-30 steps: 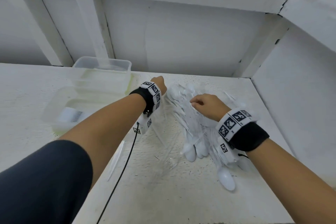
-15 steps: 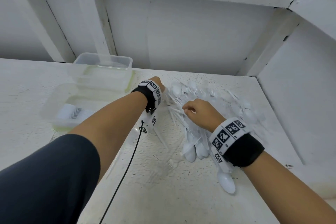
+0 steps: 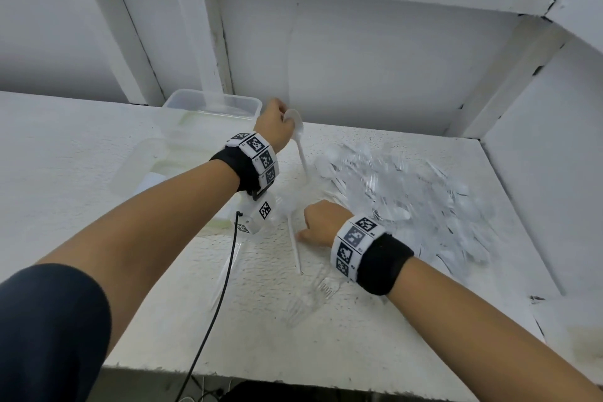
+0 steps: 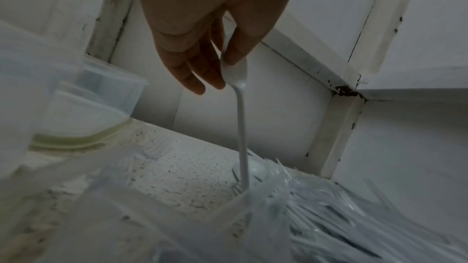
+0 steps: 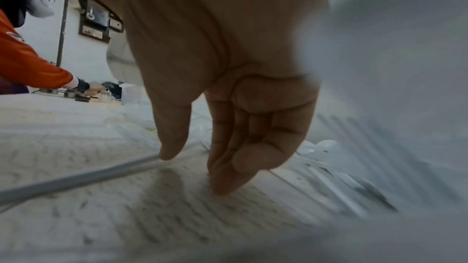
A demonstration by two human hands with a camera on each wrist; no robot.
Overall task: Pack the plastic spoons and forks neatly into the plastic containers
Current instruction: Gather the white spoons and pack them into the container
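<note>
My left hand point(image 3: 274, 124) is raised above the table beside the pile and pinches a white plastic spoon point(image 3: 295, 127) by its bowl, the handle hanging down. In the left wrist view the thumb and fingers point(image 4: 235, 51) clamp the spoon's bowl point(image 4: 234, 73). A heap of white and clear spoons and forks point(image 3: 408, 199) lies at the right. My right hand point(image 3: 321, 222) rests on the table left of the heap, fingers curled point(image 5: 255, 127), thumb beside a white utensil handle point(image 3: 293, 248); it holds nothing. Clear containers point(image 3: 212, 104) stand at the back left.
Two clear forks point(image 3: 313, 297) lie loose near the table's front edge point(image 3: 261, 375). A black cable point(image 3: 222, 287) hangs from my left wrist. White walls close the back and right. Another person's orange sleeve point(image 5: 33, 63) shows far off in the right wrist view.
My left hand has lifted a spoon out of the heap, up and back. My right hand has left the heap and come down onto the table nearer me.
</note>
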